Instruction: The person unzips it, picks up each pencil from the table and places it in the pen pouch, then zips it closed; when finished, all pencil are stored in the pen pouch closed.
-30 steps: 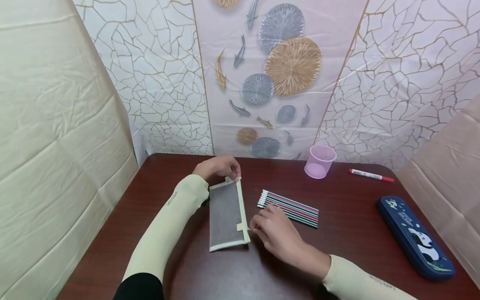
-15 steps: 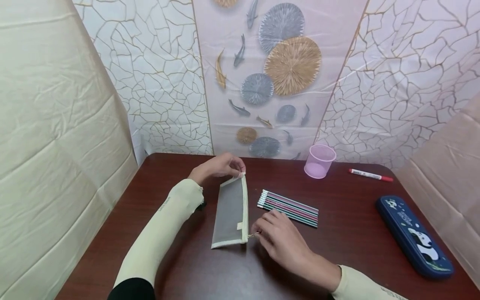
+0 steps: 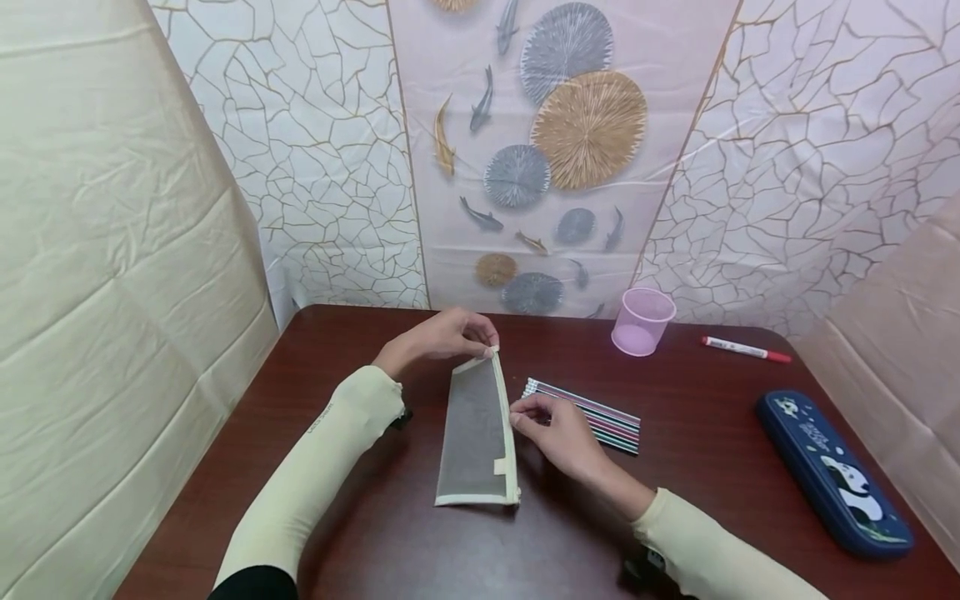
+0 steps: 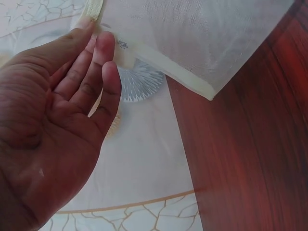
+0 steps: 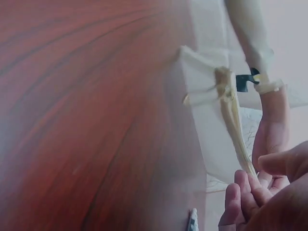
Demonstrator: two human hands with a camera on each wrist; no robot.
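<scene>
Left hand [image 3: 448,335]: thumb and fingers pinch the far corner of the mesh pouch [image 3: 474,433]. Right hand [image 3: 564,435]: fingers bent, tips at the pouch's right edge; can't tell if they grip it. Pouch is between the hands, mid-table [image 3: 382,542]. Pencils [image 3: 617,423] just right, partly behind right hand. Beyond: pink cup [image 3: 642,323], red-capped marker [image 3: 745,348], panda case [image 3: 834,475] far right.

The surface [image 3: 390,542] is dark reddish-brown wood, rounded at the far corners, kinda shiny on the near side. Far end's got a pale pink panel [image 3: 551,242] with printed fish [image 3: 444,142] and gray-and-gold discs [image 3: 589,131], white crackle-pattern sections [image 3: 322,150] either side. Creased cream cloth [image 3: 112,300] on the left, beige cloth [image 3: 900,358] right.
</scene>
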